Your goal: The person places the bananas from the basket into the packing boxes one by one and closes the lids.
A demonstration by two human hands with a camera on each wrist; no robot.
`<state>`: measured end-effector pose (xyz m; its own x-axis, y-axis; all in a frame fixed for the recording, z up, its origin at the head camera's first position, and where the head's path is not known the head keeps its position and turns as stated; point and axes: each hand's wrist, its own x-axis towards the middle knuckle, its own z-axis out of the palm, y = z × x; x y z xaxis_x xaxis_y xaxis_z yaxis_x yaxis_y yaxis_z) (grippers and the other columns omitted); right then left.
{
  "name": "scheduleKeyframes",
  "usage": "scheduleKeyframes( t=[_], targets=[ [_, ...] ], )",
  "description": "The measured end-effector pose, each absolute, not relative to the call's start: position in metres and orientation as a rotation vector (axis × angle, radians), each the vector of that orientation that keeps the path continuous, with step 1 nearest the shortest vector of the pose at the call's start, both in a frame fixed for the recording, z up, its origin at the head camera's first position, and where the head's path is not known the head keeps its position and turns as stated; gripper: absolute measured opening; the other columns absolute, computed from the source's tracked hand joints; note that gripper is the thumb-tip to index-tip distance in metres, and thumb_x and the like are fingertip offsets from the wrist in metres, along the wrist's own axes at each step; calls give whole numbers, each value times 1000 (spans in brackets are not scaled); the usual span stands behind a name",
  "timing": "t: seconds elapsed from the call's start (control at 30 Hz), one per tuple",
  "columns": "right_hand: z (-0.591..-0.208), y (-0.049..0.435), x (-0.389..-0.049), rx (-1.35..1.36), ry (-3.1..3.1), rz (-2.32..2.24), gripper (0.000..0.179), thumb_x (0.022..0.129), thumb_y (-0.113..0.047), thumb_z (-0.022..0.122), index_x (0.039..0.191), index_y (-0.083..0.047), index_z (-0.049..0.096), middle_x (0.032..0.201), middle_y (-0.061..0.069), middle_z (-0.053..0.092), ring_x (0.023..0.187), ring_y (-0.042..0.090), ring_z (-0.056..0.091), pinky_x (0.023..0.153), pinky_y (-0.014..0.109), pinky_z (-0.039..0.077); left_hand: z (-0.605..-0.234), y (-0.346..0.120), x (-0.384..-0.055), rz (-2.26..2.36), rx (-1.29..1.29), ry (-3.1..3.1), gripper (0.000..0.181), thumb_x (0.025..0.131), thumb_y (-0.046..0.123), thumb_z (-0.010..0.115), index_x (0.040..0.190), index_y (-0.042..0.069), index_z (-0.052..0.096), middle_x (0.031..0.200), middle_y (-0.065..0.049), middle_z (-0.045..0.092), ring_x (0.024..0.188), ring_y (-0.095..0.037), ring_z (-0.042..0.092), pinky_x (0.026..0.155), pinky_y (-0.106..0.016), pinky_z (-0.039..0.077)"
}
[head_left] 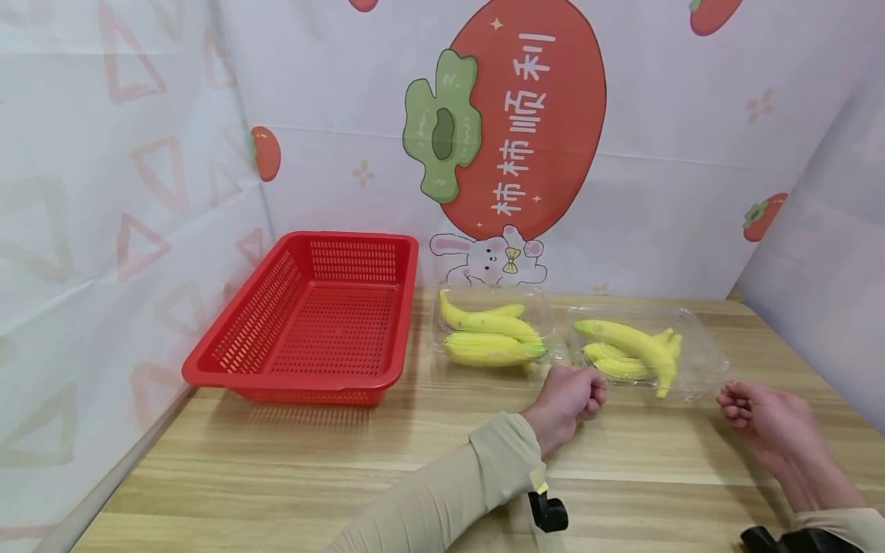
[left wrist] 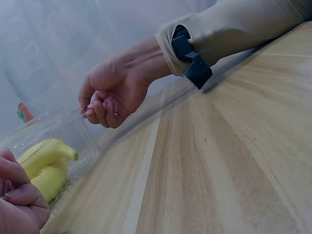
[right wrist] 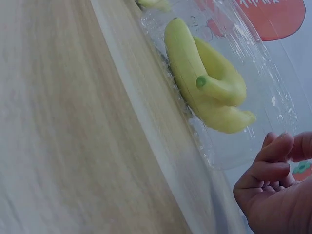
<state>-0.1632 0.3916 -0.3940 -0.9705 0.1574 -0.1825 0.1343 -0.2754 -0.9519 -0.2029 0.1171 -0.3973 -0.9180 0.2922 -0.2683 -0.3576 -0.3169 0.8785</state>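
Note:
My left hand (head_left: 565, 403) grips the near left corner of a clear plastic box (head_left: 701, 355), its fingers curled in. At the near right corner, my right hand (head_left: 770, 422) pinches the box edge between thumb and fingertips. Inside lie several yellow bananas (head_left: 632, 346), one lying across the others with its end toward me. The right wrist view shows the thin transparent wall (right wrist: 265, 105) beside the bananas (right wrist: 187, 63) and the curled right hand (right wrist: 275, 187). In the left wrist view, the left hand (left wrist: 19, 202) is partly cut off at the frame edge.
Left of it, a second clear box (head_left: 435, 342) with yellow bananas (head_left: 494, 349) stands by the back wall. A red perforated basket (head_left: 297, 380) sits farther left on the wooden table (head_left: 332, 468). Printed cloth (head_left: 664, 223) hangs behind and along both sides.

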Motion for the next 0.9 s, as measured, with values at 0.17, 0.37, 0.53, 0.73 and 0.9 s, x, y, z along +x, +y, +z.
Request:
scheduleKeyframes(
  t=[0.17, 0.37, 0.53, 0.73, 0.9],
  targets=[
    [-394, 393, -162, -372, -1860, 2485, 45, 112, -7, 43, 81, -9, 77, 75, 1, 75, 64, 6, 64, 55, 18, 49, -397, 118, -202, 2270, -116, 1556, 28, 84, -3, 59, 62, 13, 57, 56, 3, 54, 47, -3, 37, 46, -12, 26],
    [-397, 395, -162, -372, -1859, 2486, 43, 112, -10, 46, 82, -10, 77, 77, 1, 77, 65, 7, 68, 58, 19, 55, -398, 120, -205, 2244, -197, 1601, 22, 88, 5, 61, 67, 12, 63, 57, 1, 57, 48, -3, 41, 44, -11, 26],
    [-397, 394, -162, -353, -1849, 2507, 42, 112, -12, 46, 84, -10, 78, 79, 2, 77, 67, 8, 69, 61, 20, 57, -396, 118, -204, 2218, -191, 1658, 22, 90, 8, 58, 69, 11, 64, 57, 1, 57, 48, -4, 41, 44, -11, 26],
    [-396, 391, -161, -332, -1828, 2515, 44, 113, -10, 43, 83, -9, 76, 78, 3, 77, 67, 8, 69, 60, 19, 57, -395, 116, -204, 2177, -137, 1764, 22, 90, 6, 55, 72, 9, 67, 62, 3, 57, 52, -6, 40, 48, -15, 29],
    [-395, 390, -161, -346, -1839, 2498, 43, 112, -8, 44, 82, -8, 75, 78, 3, 77, 66, 7, 68, 59, 19, 56, -396, 119, -205, 2204, -134, 1756, 23, 88, 3, 55, 69, 10, 64, 64, 2, 57, 54, -7, 39, 49, -16, 27]
  ],
)
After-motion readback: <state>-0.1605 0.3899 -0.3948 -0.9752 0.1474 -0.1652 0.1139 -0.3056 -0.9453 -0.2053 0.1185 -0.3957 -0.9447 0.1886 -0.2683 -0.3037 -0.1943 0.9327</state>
